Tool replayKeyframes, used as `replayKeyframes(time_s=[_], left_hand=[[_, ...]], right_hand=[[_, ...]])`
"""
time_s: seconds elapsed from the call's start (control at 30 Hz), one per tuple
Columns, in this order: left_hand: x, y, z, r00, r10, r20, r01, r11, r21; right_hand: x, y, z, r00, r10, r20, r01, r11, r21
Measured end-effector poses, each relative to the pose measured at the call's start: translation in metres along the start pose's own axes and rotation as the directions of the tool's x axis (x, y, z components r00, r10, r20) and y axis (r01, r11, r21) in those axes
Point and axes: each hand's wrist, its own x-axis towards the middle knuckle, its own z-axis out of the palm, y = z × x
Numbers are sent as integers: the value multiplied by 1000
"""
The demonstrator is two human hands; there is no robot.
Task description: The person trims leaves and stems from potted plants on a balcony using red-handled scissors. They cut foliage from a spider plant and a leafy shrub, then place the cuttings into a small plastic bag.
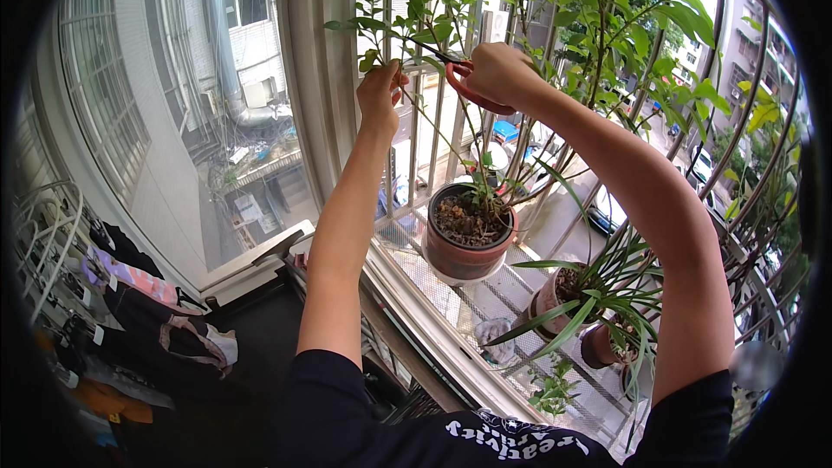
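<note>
My left hand (380, 97) pinches a thin stem of the leafy potted shrub between thumb and fingers. To its right, my right hand (500, 75) grips the red handles of a pair of scissors (478, 94). The dark blades point left among the leaves, a little above my left hand; whether they touch a stem I cannot tell. Below both hands, the shrub grows from a reddish-brown plant pot (469, 257) with a black inner rim, set on the mesh floor of the window cage.
Metal window bars (442, 136) stand behind the shrub. A strap-leaved plant (588, 302) and small pots sit lower right, with a leafy cutting (556, 390) on the mesh. The window frame (325, 78) rises at left; clothes (188, 338) hang from a rack lower left.
</note>
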Motion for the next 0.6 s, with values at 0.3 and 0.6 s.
replayKeyframes(time_s=[0.3, 0.6], left_hand=[[16, -16, -6, 969, -51, 240, 132, 932, -337], [11, -15, -1, 952, -49, 302, 170, 905, -389]], right_hand=[[-10, -3, -10, 999, -31, 42, 30, 999, 31], [-15, 4, -11, 998, -46, -51, 52, 992, 116]])
